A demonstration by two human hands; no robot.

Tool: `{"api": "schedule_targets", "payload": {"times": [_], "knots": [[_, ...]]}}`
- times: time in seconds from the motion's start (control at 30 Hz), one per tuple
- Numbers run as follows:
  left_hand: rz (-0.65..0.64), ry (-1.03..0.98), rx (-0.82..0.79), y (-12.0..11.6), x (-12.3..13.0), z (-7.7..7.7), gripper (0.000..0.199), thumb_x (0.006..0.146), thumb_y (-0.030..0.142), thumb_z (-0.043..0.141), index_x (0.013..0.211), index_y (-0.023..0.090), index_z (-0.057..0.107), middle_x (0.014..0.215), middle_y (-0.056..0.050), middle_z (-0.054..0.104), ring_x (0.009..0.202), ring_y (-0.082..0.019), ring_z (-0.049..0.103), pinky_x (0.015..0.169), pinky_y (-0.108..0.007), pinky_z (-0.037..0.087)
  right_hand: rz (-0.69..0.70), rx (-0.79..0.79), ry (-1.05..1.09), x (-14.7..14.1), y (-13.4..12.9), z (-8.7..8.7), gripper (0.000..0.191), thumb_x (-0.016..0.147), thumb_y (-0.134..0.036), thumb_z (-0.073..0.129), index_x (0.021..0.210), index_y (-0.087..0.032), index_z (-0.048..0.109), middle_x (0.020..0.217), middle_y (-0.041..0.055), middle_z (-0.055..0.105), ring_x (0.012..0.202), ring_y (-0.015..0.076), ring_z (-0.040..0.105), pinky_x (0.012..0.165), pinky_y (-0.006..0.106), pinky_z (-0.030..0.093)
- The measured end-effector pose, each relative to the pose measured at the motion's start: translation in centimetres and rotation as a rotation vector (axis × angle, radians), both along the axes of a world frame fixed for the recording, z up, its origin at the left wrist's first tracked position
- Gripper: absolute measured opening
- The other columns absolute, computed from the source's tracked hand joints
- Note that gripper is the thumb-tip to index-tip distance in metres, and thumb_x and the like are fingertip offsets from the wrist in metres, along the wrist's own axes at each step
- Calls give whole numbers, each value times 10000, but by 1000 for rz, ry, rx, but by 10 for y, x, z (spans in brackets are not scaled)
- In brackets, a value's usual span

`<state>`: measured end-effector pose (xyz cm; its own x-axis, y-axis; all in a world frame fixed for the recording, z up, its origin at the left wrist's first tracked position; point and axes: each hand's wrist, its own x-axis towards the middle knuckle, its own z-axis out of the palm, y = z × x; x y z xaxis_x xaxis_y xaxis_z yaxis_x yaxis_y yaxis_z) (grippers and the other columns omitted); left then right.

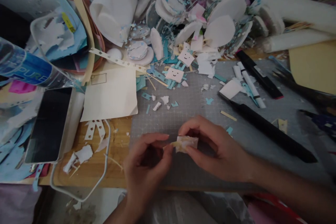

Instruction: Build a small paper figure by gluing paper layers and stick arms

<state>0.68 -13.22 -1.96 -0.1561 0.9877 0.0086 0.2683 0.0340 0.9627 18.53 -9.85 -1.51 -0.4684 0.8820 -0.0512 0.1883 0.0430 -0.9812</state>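
Note:
My right hand (217,150) pinches a small white paper piece (193,141) between thumb and fingers, above the grey cutting mat (162,122). At the left end of that piece, my left hand (148,162) closes thumb and fingertips on a small yellowish strip (175,144). The strip touches or overlaps the white piece; how they join is too blurred to tell. Farther back on the mat lie two small paper figures with smiling faces, one pale pink (174,75) and another (186,58) just behind it.
A black pen-like tool (273,133) and markers (258,73) lie right. Cream paper (110,94), a phone (49,122), a white cable (106,161) and a water bottle (31,64) are left. White foam discs (220,29) crowd the back. Paper scraps (165,99) dot the mat.

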Motion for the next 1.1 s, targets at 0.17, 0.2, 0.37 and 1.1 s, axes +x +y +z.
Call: {"api": "schedule_targets", "payload": {"times": [0.17, 0.2, 0.37, 1.1], "knots": [[-54, 13, 42, 0, 0, 0, 215, 761, 82, 717, 902, 243, 702, 662, 55, 665, 550, -87, 595, 505, -157, 474, -24, 21, -2, -1, -2, -2, 168, 870, -165, 595, 992, -246, 513, 861, -8, 575, 755, 131, 570, 640, 244, 473], [-66, 16, 50, -1, 0, 0, 223, 763, 75, 713, 907, 244, 700, 676, 52, 666, 567, -89, 602, 519, -160, 479, -32, 35, -5, -1, -2, -2, 173, 868, -156, 595, 992, -246, 514, 868, -9, 576, 766, 130, 571, 653, 244, 474], [-118, 63, 111, -2, -2, -3, 261, 784, 63, 700, 958, 257, 687, 729, 51, 659, 621, -87, 602, 556, -162, 476, -64, 86, -15, -3, -2, -6, 240, 838, -80, 577, 999, -248, 518, 895, -19, 573, 809, 118, 571, 717, 237, 469], [-350, 29, 78, 2, -2, -3, 448, 785, 146, 755, 1189, 275, 609, 1047, -25, 714, 929, -163, 683, 815, -252, 555, -84, -249, 216, -6, 1, 0, 195, 818, -170, 621, 923, -235, 471, 857, -18, 542, 769, 116, 555, 666, 226, 477]]}}
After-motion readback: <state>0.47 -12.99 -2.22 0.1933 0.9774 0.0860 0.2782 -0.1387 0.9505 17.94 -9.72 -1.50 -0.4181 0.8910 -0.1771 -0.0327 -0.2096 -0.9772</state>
